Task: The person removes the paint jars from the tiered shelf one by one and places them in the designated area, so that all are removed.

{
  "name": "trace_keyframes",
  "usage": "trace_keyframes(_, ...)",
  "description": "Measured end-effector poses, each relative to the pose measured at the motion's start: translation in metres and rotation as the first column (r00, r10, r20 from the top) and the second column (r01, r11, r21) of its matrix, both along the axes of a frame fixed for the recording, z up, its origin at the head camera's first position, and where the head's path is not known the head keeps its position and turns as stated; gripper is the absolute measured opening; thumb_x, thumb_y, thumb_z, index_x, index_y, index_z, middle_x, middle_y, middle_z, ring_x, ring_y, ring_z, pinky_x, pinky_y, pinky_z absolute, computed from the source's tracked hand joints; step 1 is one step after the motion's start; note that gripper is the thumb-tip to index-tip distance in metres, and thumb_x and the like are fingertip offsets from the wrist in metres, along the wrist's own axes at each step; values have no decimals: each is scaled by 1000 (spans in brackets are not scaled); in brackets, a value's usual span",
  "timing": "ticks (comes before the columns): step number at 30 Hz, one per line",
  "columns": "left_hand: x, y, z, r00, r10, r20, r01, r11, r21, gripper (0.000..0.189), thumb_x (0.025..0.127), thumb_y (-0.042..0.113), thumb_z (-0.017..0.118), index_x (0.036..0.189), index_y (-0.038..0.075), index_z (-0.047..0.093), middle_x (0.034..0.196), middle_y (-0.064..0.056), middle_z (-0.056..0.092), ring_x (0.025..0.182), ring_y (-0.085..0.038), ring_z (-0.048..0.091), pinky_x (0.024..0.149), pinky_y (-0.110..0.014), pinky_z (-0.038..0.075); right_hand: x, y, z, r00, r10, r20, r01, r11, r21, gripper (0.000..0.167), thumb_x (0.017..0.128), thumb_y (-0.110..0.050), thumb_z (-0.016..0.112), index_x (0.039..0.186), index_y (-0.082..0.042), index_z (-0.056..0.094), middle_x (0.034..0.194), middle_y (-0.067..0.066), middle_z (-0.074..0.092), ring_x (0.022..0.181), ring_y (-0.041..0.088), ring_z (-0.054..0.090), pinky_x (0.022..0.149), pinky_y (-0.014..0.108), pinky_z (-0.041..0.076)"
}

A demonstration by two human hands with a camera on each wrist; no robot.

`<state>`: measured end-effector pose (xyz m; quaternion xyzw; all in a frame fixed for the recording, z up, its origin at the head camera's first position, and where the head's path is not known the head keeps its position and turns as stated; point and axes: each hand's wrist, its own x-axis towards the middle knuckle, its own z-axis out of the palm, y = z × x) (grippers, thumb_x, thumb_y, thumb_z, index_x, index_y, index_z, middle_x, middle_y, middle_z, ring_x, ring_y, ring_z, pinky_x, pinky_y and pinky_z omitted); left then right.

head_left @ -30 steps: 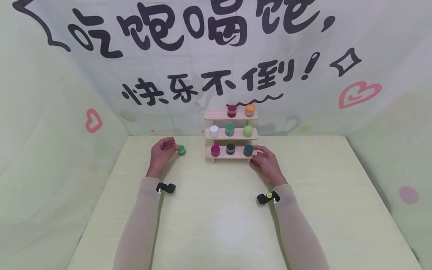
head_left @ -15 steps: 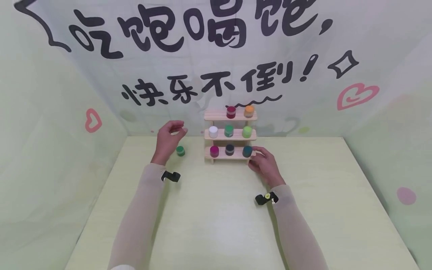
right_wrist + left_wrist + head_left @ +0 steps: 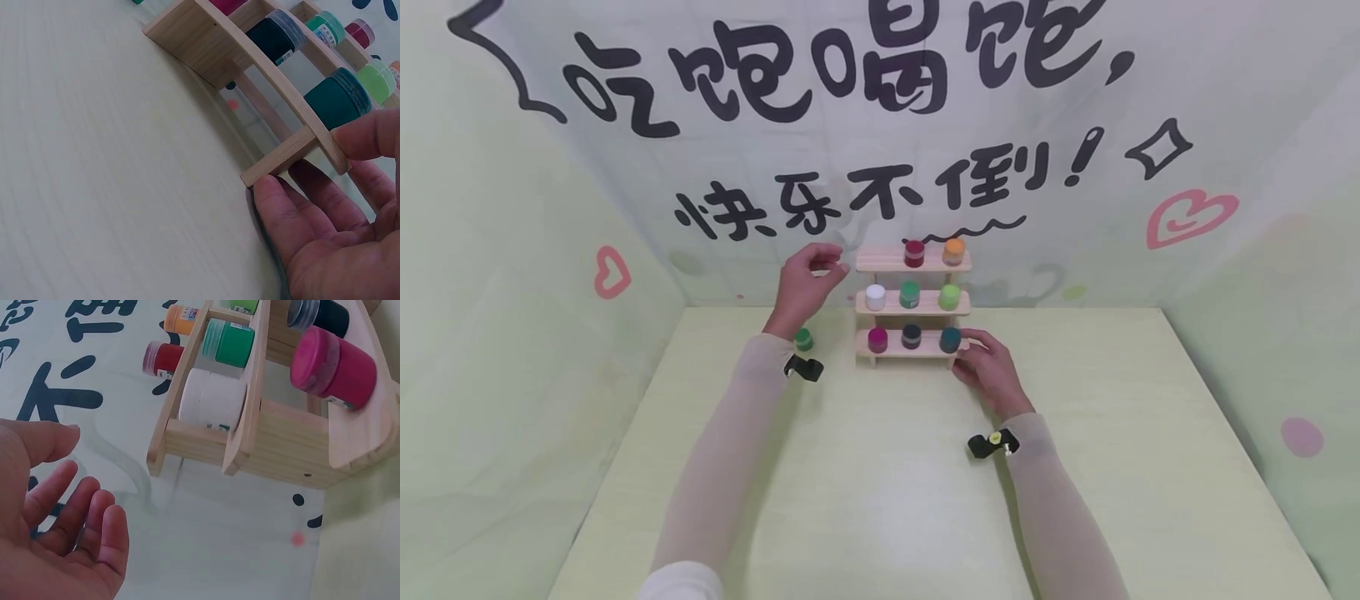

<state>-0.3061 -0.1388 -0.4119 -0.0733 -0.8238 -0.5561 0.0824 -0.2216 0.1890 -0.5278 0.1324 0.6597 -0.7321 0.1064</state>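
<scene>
A three-tier wooden display shelf (image 3: 877,261) holds small paint jars. My right hand (image 3: 992,371) grips its lowest tier at the right end, beside the teal paint jar (image 3: 338,99); the thumb lies on the board and other fingers are beneath it. My left hand (image 3: 807,287) is raised at the upper left of the shelf, apart from it. Its fingers (image 3: 114,540) are loosely bent and hold nothing. A loose green paint jar (image 3: 804,339) stands on the table, partly behind the left wrist.
On the top tier sit a red jar (image 3: 914,253) and an orange jar (image 3: 954,252). White (image 3: 876,297), green and light green jars stand mid-tier; magenta (image 3: 334,369), black and teal below. A printed cloth (image 3: 737,158) hangs behind the table (image 3: 880,492).
My left hand has left the side of the loose green jar and risen right, toward the shelf's top tier. The jar stays put, and my right hand keeps its grip on the shelf.
</scene>
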Motion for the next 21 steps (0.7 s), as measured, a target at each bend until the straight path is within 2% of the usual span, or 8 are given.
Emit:
trace_keyframes(8,-15,30,3,1000,-23,0,23,997,-78,37,95,25,79,129,13,71,120,-6,72,112,-22,68,102,-38,57,0,2,0,1000,1,-6,-1,1000,-18,45,100,-6,63,144,-12,58,106,-1,74,97,19,72,85,26,64)
trace_keyframes(15,-20,56,5,999,-15,34,19,993,-114,34,95,28,79,126,16,72,119,-3,71,110,-19,66,100,-36,59,0,2,-2,1000,0,9,0,1000,-18,43,100,-8,64,143,-16,59,107,0,74,96,18,72,84,26,64)
trace_keyframes(21,-23,70,5,1000,-24,-11,22,988,-150,35,95,29,80,125,13,72,121,-5,72,113,-22,66,104,-37,57,2,0,1,1000,-5,7,5,1000,-13,44,99,-9,64,142,-17,60,113,1,76,100,18,72,84,27,64)
